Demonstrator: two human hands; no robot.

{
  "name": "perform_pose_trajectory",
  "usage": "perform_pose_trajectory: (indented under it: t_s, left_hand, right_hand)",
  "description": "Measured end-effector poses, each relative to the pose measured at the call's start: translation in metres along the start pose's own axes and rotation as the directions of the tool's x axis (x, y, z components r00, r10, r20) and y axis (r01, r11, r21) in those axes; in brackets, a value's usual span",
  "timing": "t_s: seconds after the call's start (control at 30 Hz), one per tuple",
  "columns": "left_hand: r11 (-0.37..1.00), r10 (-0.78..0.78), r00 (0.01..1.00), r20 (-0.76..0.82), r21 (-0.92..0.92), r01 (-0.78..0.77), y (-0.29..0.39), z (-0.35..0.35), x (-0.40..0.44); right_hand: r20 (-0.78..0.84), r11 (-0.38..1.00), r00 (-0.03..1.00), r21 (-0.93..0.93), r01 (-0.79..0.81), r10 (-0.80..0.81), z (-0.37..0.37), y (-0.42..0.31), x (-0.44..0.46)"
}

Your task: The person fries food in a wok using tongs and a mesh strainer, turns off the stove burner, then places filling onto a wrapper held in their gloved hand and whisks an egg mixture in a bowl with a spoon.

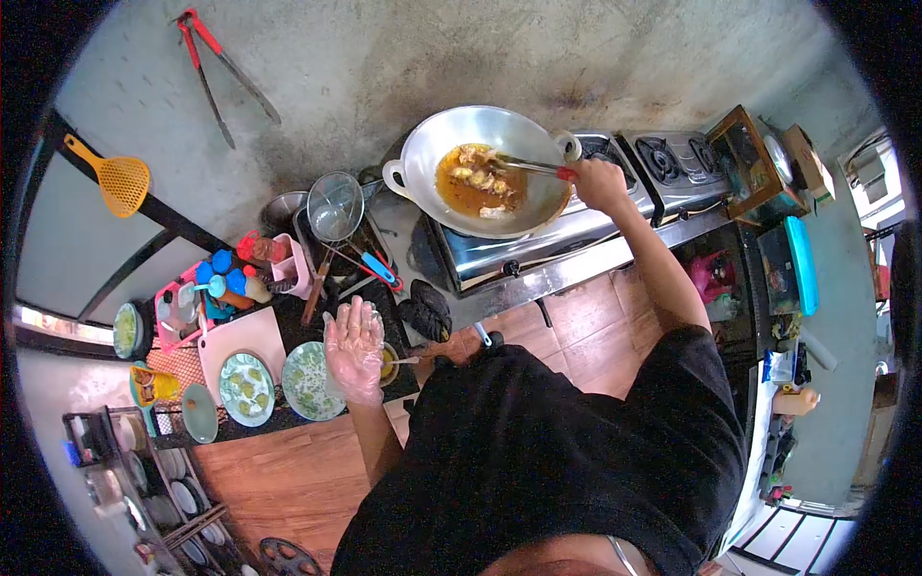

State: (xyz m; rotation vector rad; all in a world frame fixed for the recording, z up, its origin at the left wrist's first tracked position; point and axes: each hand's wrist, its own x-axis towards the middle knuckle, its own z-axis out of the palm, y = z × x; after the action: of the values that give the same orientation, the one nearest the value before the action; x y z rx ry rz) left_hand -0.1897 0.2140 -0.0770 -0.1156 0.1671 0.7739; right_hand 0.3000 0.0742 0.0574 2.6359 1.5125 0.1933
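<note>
R hand (601, 184), bare: clenched round red grip of metal tongs (528, 166); tong tips down among fried pieces (475, 179) in wok. Pieces golden-brown, a few paler, sitting in amber oil (466, 204), approx. mid-wok. Contact of tips w/ any one piece: can't tell.

Wok (543, 144): silver, 2 loop handles, on L part of steel gas stove (538, 264); another 2-burner hob (677, 158) to its R.

L hand (353, 350): in clear plastic glove, fingers extended, grasping nothing. Held over counter edge, between patterned plate (312, 411) (pale pcs on it) and small bowl w/ spoon (408, 360); overlaps both in view, contact can't tell.

Further L: 2nd patterned plate (246, 418) w/ pale pcs, just beside 1st; pink cutting board (245, 334) behind. Wire strainer (335, 206) L of wok. Long red-handled tongs (216, 72) + yellow skimmer (122, 184) hung up, well apart from wok.
</note>
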Motion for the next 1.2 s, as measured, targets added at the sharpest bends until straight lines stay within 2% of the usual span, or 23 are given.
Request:
perform_pose_trajectory:
  t_s: [0.03,0.07,0.1,0.2,0.37,0.47,0.57,0.63,0.67,0.83,0.9,1.0,1.13,1.2]
  left_hand:
    - [1.0,0.001,1.0,0.001,-0.002,-0.001,0.0,-0.001,0.0]
    - [1.0,0.003,1.0,-0.006,-0.005,-0.003,0.0,-0.001,-0.001]
    - [1.0,0.004,1.0,-0.013,-0.007,-0.004,0.0,-0.001,-0.001]
    - [0.998,0.061,0.997,-0.055,0.025,-0.06,-0.003,0.003,-0.002]
    - [0.998,0.06,0.997,-0.047,0.03,-0.059,-0.003,0.001,0.001]
    - [0.999,0.037,0.998,-0.047,0.011,-0.037,-0.003,0.0,0.003]
    - [1.0,0.018,0.999,-0.046,-0.006,-0.018,-0.004,0.002,0.004]
    - [1.0,0.015,0.998,-0.056,-0.008,-0.016,-0.005,0.003,0.005]
    - [1.0,0.007,0.999,-0.048,-0.005,-0.007,-0.005,0.003,0.005]
    - [1.0,-0.009,0.999,-0.05,0.002,0.009,-0.005,0.001,0.006]
    - [0.999,-0.014,1.0,-0.021,0.03,0.015,-0.003,-0.003,0.005]
    - [0.999,0.009,1.0,-0.028,0.033,-0.008,-0.001,-0.005,0.002]
    - [1.0,0.013,1.0,-0.019,0.006,-0.013,0.001,-0.007,-0.001]
    - [1.0,0.029,0.998,-0.063,0.003,-0.028,0.001,-0.006,-0.003]
  right_hand:
    - [0.002,0.999,1.0,0.029,-0.021,0.021,0.003,0.006,0.003]
    - [0.018,0.989,0.998,0.135,-0.056,0.054,0.005,0.013,0.004]
    - [0.018,0.99,0.998,0.134,-0.054,0.053,0.004,0.018,0.006]
    - [0.122,0.944,0.981,0.278,-0.181,0.152,0.003,0.03,0.009]
    - [0.123,0.953,0.971,0.203,-0.225,0.204,-0.003,0.039,0.005]
    - [0.05,0.967,0.975,0.123,-0.223,0.219,0.0,0.042,0.001]
    - [0.044,0.989,0.989,0.048,-0.142,0.14,-0.014,0.029,-0.01]
    - [-0.047,0.996,0.997,0.068,0.058,-0.055,-0.03,0.013,-0.021]
    - [-0.015,0.997,0.997,0.0,0.074,-0.074,-0.033,0.007,-0.023]
    - [0.027,0.993,0.996,-0.077,0.09,-0.088,-0.024,-0.014,-0.017]
    - [0.117,0.985,0.989,-0.13,0.109,-0.094,-0.026,-0.022,-0.015]
    - [0.016,0.977,0.982,-0.092,0.191,-0.191,-0.015,-0.022,-0.015]
    - [0.008,0.971,0.978,-0.119,0.207,-0.207,-0.008,-0.025,-0.011]
    - [0.081,0.985,0.988,-0.107,0.136,-0.128,-0.007,-0.022,-0.007]
